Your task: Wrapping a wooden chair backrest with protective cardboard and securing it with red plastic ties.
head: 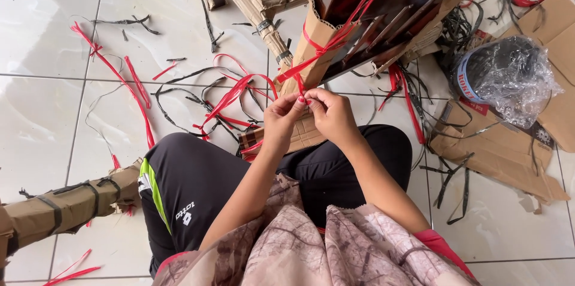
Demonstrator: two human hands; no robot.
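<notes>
Two hands meet at the centre of the frame: the left hand (280, 119) and right hand (331, 115) both pinch a red plastic strap (317, 46), each grip closed on it. It wraps a cardboard-covered bundle (317, 52) leaning above the knees. Loose straps litter the tiled floor (48, 118).

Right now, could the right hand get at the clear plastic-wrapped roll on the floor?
Probably yes: the clear plastic-wrapped roll lies on the right hand's own side with nothing between, though that hand is pinching the red strap.
</notes>
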